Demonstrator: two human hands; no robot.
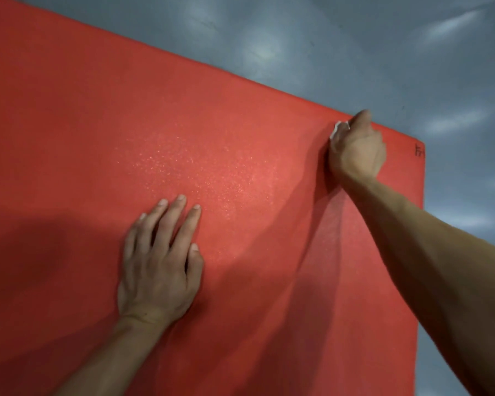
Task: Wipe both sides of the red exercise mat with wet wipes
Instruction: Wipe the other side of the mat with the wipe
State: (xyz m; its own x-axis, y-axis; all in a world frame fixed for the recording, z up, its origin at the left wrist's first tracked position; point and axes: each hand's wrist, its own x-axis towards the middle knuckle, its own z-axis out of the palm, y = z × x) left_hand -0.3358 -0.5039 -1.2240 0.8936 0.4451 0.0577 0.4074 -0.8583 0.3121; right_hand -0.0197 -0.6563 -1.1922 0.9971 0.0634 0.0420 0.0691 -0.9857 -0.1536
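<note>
The red exercise mat (97,124) is spread flat on a grey floor (355,38) and fills most of the head view, its far edge running diagonally from upper left to a corner at the right. A small dark marking (419,150) is seen on the mat just beside that corner.

The left hand (160,264) is laid palm-down on the mat near the middle, fingers straight and slightly spread, nothing held in it. A faintly glistening, speckled patch (200,172) is seen on the mat surface just beyond its fingertips.

The right hand (355,150) is stretched out to the far edge of the mat, close to the right corner. Its fingers are curled around a white wet wipe (339,128), of which only a small crumpled part is visible at the knuckles, and the wipe is pressed against the mat.
</note>
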